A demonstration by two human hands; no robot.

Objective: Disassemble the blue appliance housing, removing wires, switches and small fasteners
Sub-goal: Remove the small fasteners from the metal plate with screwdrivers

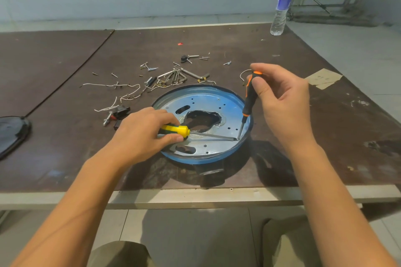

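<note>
Curling round the handle of a yellow screwdriver (175, 131) laid across the blue housing (201, 97) on the worktop (303, 136), the left hand (145, 134) grips it while the right hand (282, 102) pinches an orange-black screwdriver (249, 102) nearly upright at the housing's rim; the writing on the blue label of the bottle (281, 6) is unreadable.

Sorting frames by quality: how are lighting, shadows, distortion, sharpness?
Head view: soft, even light, no strong glare; a dark shadow lies on the table in front of the blue housing; wide-angle distortion bows the table edge and tilts the water bottle; the left hand on the yellow screwdriver and right hand on the black screwdriver look sharp.
</note>
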